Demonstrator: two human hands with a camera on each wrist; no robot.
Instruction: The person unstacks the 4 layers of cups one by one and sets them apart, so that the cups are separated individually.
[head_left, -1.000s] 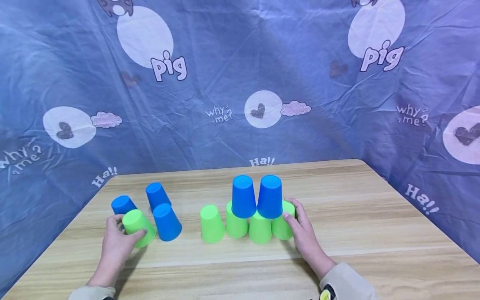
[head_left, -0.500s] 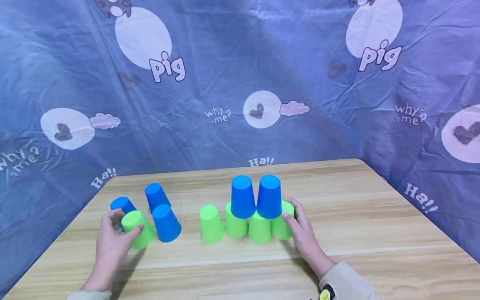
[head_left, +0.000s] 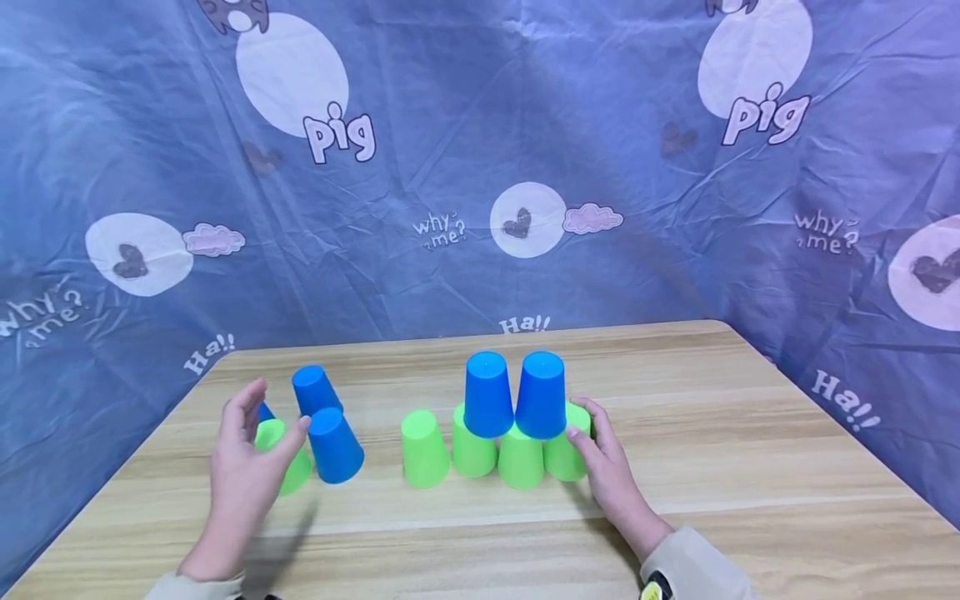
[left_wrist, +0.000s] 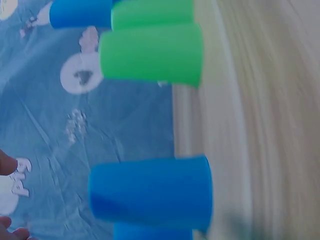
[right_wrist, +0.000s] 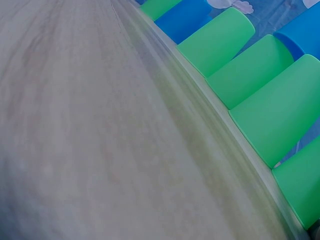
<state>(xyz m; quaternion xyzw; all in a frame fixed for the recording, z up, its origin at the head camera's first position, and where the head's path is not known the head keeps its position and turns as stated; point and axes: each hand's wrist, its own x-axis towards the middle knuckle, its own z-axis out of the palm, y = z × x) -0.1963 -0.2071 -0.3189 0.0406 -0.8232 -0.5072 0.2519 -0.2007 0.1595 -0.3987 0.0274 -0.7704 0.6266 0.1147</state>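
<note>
In the head view, my left hand [head_left: 243,471] is raised in front of an upside-down green cup [head_left: 294,471] at the left, thumb and fingers spread apart with nothing between them. It partly hides that cup and a blue cup [head_left: 266,412] behind. My right hand [head_left: 607,467] grips the rightmost green cup [head_left: 566,454] of a row, thumb on the near side, fingertips behind it. Two blue cups [head_left: 488,396] [head_left: 542,396] stand upside down on that row, bridging the green cups. In the left wrist view, only fingertips [left_wrist: 6,164] show at the left edge.
Two more blue cups [head_left: 337,446] [head_left: 315,390] stand right of the left hand. A green cup [head_left: 425,450] stands at the row's left end, slightly apart. The wooden table [head_left: 480,550] ends at a printed blue cloth [head_left: 420,275] behind.
My left hand has let go of the left green cup and risen, its fingers spreading. That cup stays in place. My right hand keeps its grip, unmoved.
</note>
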